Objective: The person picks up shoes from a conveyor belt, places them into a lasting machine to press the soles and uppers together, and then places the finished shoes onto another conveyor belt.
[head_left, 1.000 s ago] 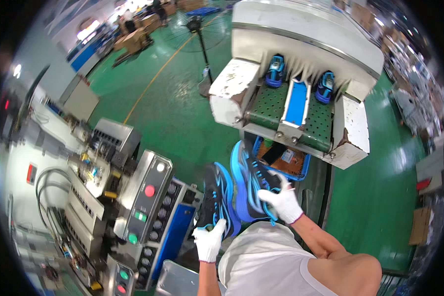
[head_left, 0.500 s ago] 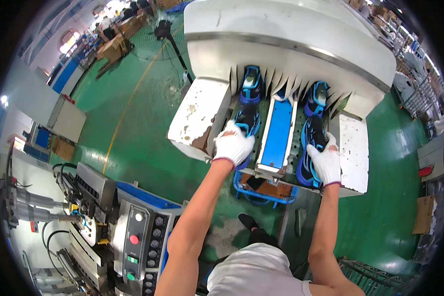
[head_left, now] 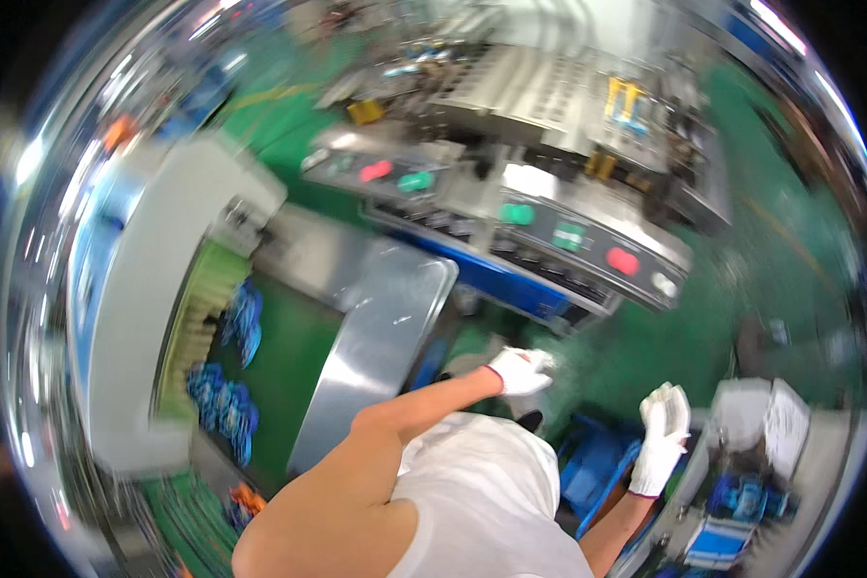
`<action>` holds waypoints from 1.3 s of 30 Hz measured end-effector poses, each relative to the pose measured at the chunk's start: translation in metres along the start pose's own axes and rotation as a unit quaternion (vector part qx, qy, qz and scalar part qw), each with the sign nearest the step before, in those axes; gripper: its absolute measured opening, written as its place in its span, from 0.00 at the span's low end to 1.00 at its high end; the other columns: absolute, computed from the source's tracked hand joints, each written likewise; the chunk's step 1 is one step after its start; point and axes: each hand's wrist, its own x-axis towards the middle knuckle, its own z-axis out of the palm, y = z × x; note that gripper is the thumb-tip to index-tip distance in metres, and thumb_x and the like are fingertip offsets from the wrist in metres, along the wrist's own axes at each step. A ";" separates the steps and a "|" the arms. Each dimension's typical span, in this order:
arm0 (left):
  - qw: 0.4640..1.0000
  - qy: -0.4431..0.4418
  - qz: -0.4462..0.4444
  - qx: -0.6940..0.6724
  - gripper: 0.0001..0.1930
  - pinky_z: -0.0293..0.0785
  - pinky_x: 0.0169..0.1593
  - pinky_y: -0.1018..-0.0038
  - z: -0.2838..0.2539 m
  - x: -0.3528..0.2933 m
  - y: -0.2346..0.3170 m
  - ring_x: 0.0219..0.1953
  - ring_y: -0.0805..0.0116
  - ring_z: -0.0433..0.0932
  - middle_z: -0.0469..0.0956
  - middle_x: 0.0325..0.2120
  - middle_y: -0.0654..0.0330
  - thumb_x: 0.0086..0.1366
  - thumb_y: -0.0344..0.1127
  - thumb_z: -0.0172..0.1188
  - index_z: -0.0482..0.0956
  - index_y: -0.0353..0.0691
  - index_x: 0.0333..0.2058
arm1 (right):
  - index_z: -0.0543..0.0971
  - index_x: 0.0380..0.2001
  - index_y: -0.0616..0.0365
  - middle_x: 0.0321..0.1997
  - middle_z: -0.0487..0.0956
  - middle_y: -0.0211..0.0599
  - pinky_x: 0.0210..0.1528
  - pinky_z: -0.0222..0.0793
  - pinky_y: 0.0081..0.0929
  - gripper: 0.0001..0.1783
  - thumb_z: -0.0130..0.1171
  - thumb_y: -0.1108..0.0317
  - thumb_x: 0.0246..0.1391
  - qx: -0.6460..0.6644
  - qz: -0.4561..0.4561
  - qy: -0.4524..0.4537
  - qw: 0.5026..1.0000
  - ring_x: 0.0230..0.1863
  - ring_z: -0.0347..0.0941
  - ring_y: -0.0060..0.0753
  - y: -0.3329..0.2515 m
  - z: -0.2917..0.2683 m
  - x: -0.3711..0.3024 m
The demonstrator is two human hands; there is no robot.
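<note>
Motion blurs the view. My left hand (head_left: 522,371), in a white knit glove, hangs in front of my body over the floor, apart from any object. Its fingers are smeared and look partly curled; no object shows in it. My right hand (head_left: 663,438), gloved alike, is raised with fingers stretched out and nothing in it. It is above and beside a blue bin (head_left: 588,467). Near it, at the lower right, a black and blue shoe (head_left: 747,496) sits on a conveyor end beside a blue strip (head_left: 718,544).
A machine with control panels and colored buttons (head_left: 568,236) stands ahead. On the left, a pale tunnel machine (head_left: 130,318) has blue shoes (head_left: 226,409) at its flap-hung opening, with a metal table (head_left: 371,337) beside it. A white box-like part (head_left: 742,414) stands at right.
My view has swung round to the left, from the tunnel's conveyor to the button machine. Both hands have let go of the shoes; they now lie at the lower right.
</note>
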 end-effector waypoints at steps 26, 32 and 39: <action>0.391 0.531 -0.748 -0.078 0.17 0.73 0.52 0.53 0.176 -0.617 -0.348 0.49 0.46 0.80 0.79 0.50 0.55 0.72 0.49 0.56 0.80 0.45 0.49 | 0.69 0.63 0.71 0.62 0.78 0.55 0.66 0.70 0.34 0.34 0.67 0.65 0.59 -0.457 0.046 -0.554 0.694 0.65 0.75 0.41 0.137 0.378 -0.042; 0.615 0.617 -0.476 -0.123 0.10 0.76 0.53 0.61 0.040 -0.454 -0.257 0.47 0.53 0.81 0.81 0.43 0.51 0.63 0.33 0.68 0.82 0.38 0.41 | 0.68 0.64 0.67 0.64 0.73 0.63 0.67 0.68 0.41 0.42 0.63 0.48 0.55 -0.398 -0.161 -0.744 0.513 0.64 0.72 0.59 0.093 0.479 -0.162; 0.812 0.560 -0.079 -0.146 0.09 0.79 0.48 0.64 -0.146 -0.223 -0.136 0.41 0.56 0.84 0.83 0.39 0.52 0.61 0.28 0.69 0.83 0.37 0.40 | 0.72 0.51 0.63 0.44 0.80 0.56 0.50 0.74 0.52 0.22 0.59 0.70 0.52 -0.333 -0.252 -0.570 0.708 0.48 0.78 0.64 0.055 0.437 -0.055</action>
